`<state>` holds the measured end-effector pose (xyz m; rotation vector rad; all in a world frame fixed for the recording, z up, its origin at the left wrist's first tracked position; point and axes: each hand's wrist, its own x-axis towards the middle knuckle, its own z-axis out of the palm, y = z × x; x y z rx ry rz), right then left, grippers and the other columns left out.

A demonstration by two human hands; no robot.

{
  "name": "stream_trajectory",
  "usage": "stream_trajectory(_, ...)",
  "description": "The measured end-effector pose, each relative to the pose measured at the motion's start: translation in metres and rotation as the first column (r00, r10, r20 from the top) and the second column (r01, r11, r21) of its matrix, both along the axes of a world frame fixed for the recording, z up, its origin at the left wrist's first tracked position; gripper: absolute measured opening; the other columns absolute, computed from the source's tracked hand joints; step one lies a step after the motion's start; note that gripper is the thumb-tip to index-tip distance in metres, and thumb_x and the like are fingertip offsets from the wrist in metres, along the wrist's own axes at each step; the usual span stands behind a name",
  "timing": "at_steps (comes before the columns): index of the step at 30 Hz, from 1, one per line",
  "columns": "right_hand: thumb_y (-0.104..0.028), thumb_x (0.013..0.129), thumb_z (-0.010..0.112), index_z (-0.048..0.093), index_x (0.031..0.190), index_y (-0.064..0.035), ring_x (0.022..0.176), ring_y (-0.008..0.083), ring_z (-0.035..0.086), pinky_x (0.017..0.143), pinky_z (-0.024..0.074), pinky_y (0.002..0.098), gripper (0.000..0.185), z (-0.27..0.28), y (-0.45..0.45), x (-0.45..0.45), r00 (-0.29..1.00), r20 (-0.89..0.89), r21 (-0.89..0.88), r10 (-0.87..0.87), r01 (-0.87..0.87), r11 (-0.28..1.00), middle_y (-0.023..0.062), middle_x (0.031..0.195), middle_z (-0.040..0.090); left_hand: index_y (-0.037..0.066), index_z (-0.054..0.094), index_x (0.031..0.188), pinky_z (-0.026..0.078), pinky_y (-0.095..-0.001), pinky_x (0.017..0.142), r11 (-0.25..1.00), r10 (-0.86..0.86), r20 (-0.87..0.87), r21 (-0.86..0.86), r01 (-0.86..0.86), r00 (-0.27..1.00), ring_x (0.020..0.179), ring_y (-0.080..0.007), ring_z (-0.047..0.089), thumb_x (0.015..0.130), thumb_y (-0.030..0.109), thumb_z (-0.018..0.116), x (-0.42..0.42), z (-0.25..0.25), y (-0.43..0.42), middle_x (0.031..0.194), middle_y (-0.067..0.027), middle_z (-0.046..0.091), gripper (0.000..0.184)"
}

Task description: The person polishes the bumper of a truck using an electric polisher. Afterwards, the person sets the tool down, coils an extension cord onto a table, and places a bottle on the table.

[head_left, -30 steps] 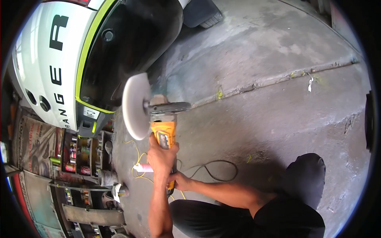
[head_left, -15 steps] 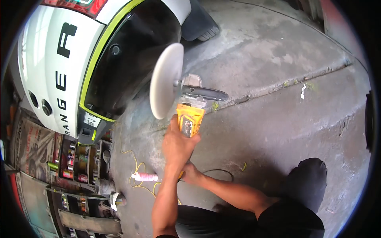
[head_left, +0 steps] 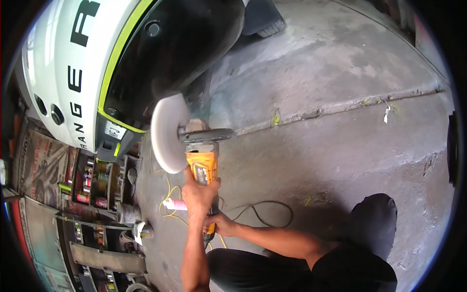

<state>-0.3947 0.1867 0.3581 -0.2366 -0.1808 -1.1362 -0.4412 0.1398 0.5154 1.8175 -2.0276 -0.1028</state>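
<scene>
Both my hands hold a yellow and black polisher (head_left: 204, 163) with a round white buffing pad (head_left: 167, 131). My left hand (head_left: 198, 197) is wrapped round its yellow body, thumb on the right side. Behind it, my right hand (head_left: 221, 224) grips the black rear end. The pad faces the black lower bumper (head_left: 160, 63) of a white vehicle (head_left: 58, 63) and overlaps its edge in view; I cannot tell whether they touch. A black guard or side handle (head_left: 214, 135) sticks out to the right of the polisher's head.
A pink and white bottle (head_left: 176, 204) lies on the concrete floor by a thin yellow cord (head_left: 169, 184). A dark cable (head_left: 287, 207) loops on the right. Shelves with several cans (head_left: 102, 182) stand at lower left. A groove (head_left: 316, 114) crosses the floor.
The polisher has moved left and down in view, its pad now nearer the black bumper. The view has shifted slightly. Both hands keep their grip.
</scene>
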Motion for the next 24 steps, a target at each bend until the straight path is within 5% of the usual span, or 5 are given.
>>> stream_trajectory(5,-0.005,0.075,0.066,0.058,0.084,-0.0025,0.063,0.0202,0.06,0.066,0.0512,0.0352,0.012,-0.002,0.001,0.007,0.993,-0.109,0.009,0.049,-0.049,0.999,0.0079,0.071,0.058,0.0,0.053,0.124,0.056,-0.0363,0.08,0.999,-0.026,-0.209,0.017,0.031,0.977,0.085,-0.0215,0.069,0.071,0.02,0.081,0.033,-0.007,0.001,0.099,-0.0143,0.071,0.063)
stream_trajectory(8,-0.006,0.071,0.066,0.058,0.082,-0.0033,0.062,0.0185,0.06,0.064,0.0499,0.0332,0.014,-0.006,-0.001,0.013,0.976,-0.218,-0.009,-0.006,0.004,1.0,0.0074,0.07,0.058,-0.002,0.052,0.125,0.055,-0.0401,0.079,0.991,-0.131,-0.317,-0.042,0.124,0.939,0.084,-0.0277,0.07,0.071,0.023,0.081,0.04,-0.008,0.004,0.095,-0.0194,0.072,0.066)
stream_trajectory(17,-0.009,0.067,0.07,0.063,0.088,-0.0054,0.068,0.0153,0.063,0.065,0.049,0.0301,0.022,-0.017,0.001,-0.038,0.878,-0.341,-0.083,-0.335,0.327,0.941,0.0041,0.073,0.063,-0.001,0.051,0.132,0.055,-0.0417,0.088,0.974,-0.203,-0.267,0.04,0.221,0.942,0.098,-0.0329,0.073,0.069,0.025,0.083,-0.019,-0.01,0.014,0.106,-0.0213,0.073,0.075)
stream_trajectory(24,-0.007,0.066,0.071,0.063,0.091,-0.0055,0.069,0.0149,0.063,0.064,0.0484,0.0298,0.026,-0.022,0.01,-0.101,0.845,-0.331,-0.037,-0.42,0.433,0.9,0.0034,0.075,0.064,-0.001,0.049,0.136,0.056,-0.0404,0.088,0.928,-0.338,-0.29,0.053,0.368,0.895,0.099,-0.0329,0.073,0.069,0.025,0.084,-0.08,-0.019,0.02,0.108,-0.0205,0.073,0.079)
